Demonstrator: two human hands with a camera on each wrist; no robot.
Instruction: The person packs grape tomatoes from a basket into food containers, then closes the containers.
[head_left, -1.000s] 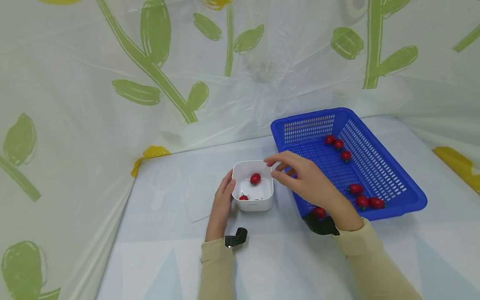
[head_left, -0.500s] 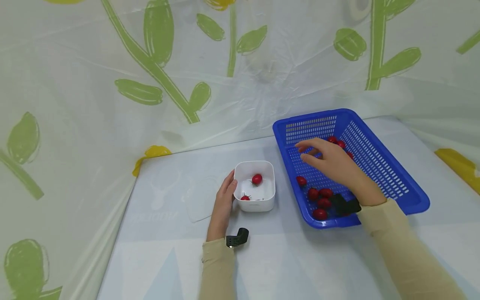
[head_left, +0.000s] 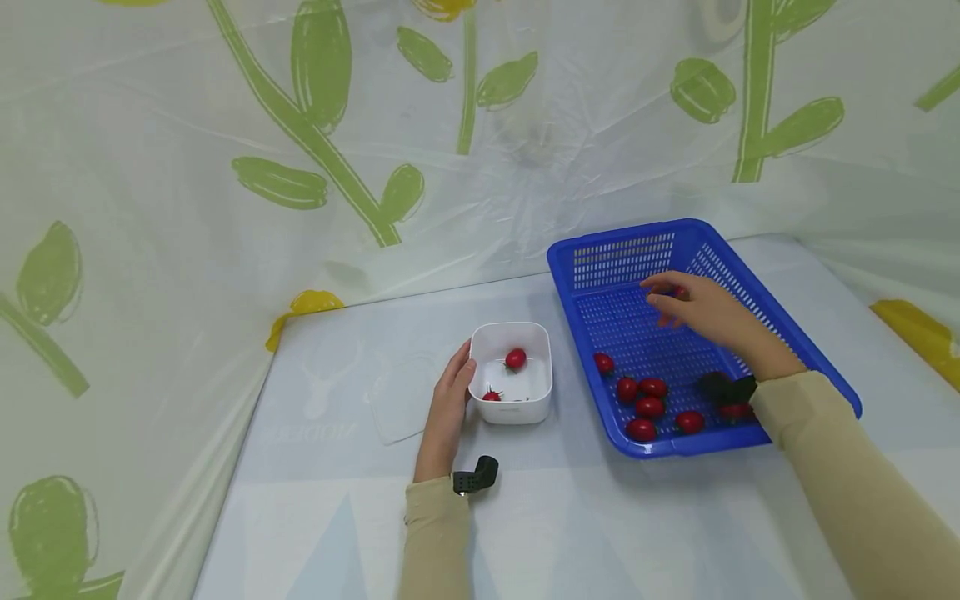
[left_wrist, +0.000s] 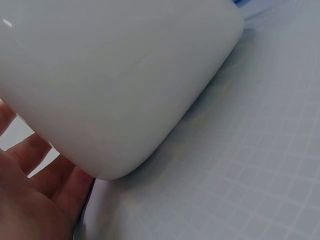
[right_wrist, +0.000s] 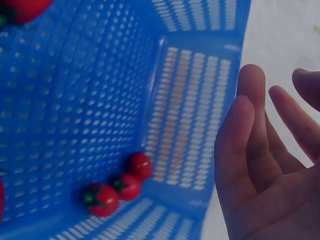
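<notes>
Your right hand (head_left: 705, 312), fingers loose and empty, nears cherry tomatoes (right_wrist: 122, 184) at the blue basket's (head_left: 817, 367) 1 o'clock corner; a careless pinch could squash one. Your left hand (head_left: 447, 400) steadies the white container (head_left: 512, 408).

Head view: looks forward and down from above the near edge of the bench (head_left: 360, 533), taking in the white tub (head_left: 512, 372) and, to its right, the blue basket (head_left: 795, 350). Left wrist view: set low and very close against the white tub's outer wall (left_wrist: 120, 75), facing along the bench. Right wrist view: inside the blue basket (right_wrist: 100, 100), close above its floor, facing its far corner; it shares the three tomatoes (right_wrist: 120, 186) there with the head view.
</notes>
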